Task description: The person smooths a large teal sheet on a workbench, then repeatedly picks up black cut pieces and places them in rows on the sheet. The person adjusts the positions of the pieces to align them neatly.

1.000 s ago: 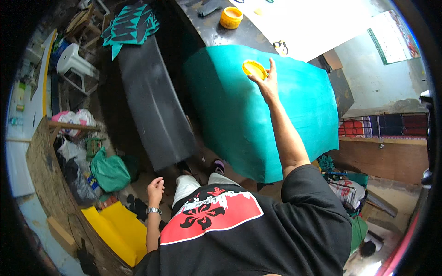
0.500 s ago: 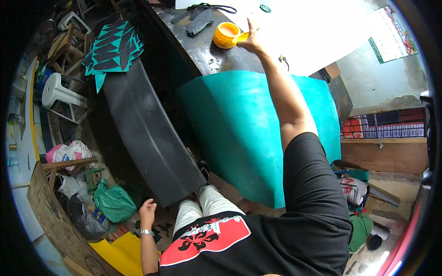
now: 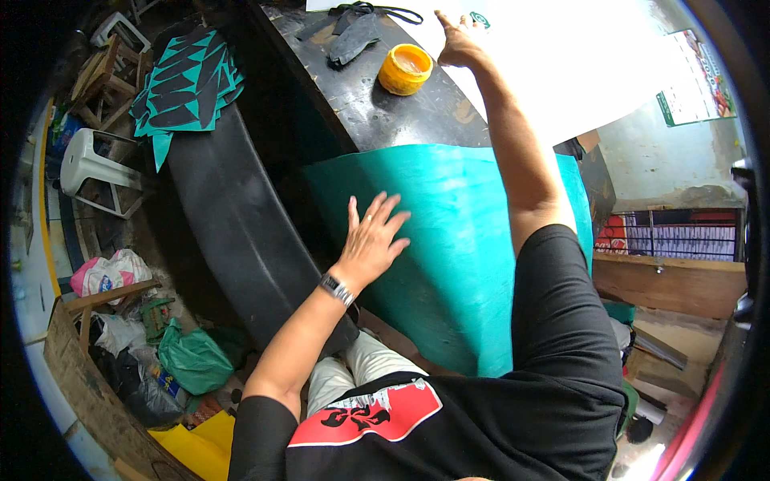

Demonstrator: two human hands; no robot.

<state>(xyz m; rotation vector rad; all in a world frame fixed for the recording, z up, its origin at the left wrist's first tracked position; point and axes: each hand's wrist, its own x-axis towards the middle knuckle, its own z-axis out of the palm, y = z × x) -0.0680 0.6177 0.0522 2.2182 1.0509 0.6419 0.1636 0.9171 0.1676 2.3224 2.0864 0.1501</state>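
My left hand point(image 3: 372, 239), fingers spread and wearing a metal watch at the wrist, is held over the left part of a large teal sheet point(image 3: 449, 248). That sheet hangs down over the near edge of the dark worktable point(image 3: 369, 120). Farther off, my right arm reaches across the sheet to the white sheet point(image 3: 561, 64) on the table. There my right hand point(image 3: 463, 44) has its fingers stretched out with nothing visible in them, close to a small green round thing point(image 3: 480, 19). An orange-yellow jar point(image 3: 405, 70) stands open-topped to the left of that hand.
Dark cut pieces point(image 3: 353, 40) and a black strap lie behind the jar. To the left, a long black bench point(image 3: 233, 200) carries a pile of teal and black pieces point(image 3: 188, 88). White stools point(image 3: 100, 164) and plastic bags point(image 3: 192, 357) are along the left side.
My left hand has risen from low beside the bench to over the teal sheet. My right hand has moved right, away from the jar; the yellow piece beside it no longer shows.
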